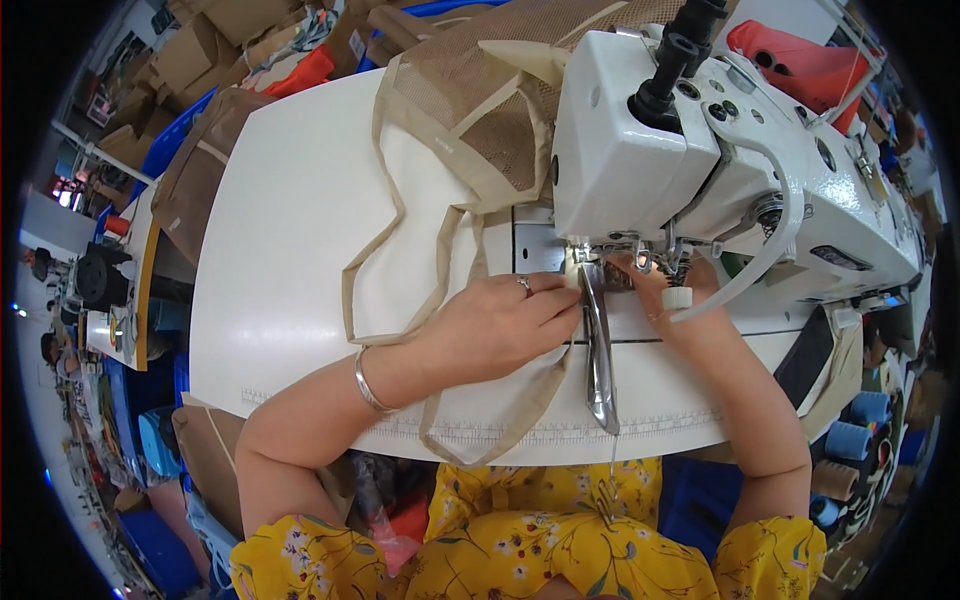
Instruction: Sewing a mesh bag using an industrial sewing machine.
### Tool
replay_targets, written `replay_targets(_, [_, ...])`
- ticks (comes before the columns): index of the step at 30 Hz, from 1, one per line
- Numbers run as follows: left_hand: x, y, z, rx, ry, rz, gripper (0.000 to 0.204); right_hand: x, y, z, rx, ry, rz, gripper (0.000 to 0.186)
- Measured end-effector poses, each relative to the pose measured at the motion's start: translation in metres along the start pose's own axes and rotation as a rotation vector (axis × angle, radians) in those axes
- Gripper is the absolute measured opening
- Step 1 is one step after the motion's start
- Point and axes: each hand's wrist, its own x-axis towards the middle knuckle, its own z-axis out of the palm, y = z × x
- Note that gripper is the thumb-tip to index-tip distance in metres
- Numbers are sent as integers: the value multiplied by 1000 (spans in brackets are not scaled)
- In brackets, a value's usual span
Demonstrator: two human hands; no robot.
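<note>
My left hand (505, 325) is closed, its fingertips pinching the tan fabric strip (520, 420) just in front of the presser foot of the white sewing machine (635, 130). A ring and a bracelet are on that hand and wrist. Beside its fingertips, a long shiny metal folder (599, 350) points toward me. My right hand (685, 295) reaches under the machine head, partly hidden by its parts. Its bent fingers meet a bit of brown mesh near the needle. Tan-edged brown mesh fabric (505, 130) lies behind and left of the machine, with tan loops trailing over the white table.
The white table (280, 250) has a ruler strip along its front edge. At the right are several thread cones (848, 440). Cardboard boxes (200, 50) are piled at the far left, near another workstation. A red bundle (800, 65) sits behind the machine.
</note>
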Motion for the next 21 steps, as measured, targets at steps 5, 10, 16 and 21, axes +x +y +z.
replay_targets(5, [0, 0, 5, -17, 15, -21, 23, 5, -9, -7, -44, 84, -106, 19])
replay_targets(10, [-1, -1, 8, -41, 11, -40, 24, 8, -18, -12, 18, 108, -38, 16])
replay_targets(16, [2, -1, 6, -41, 14, -50, 30, 8, -20, -11, 201, 120, 40, 16])
replay_targets(21, [1, -2, 10, -33, 53, -45, 30, 7, -18, -7, 172, 129, 55, 19])
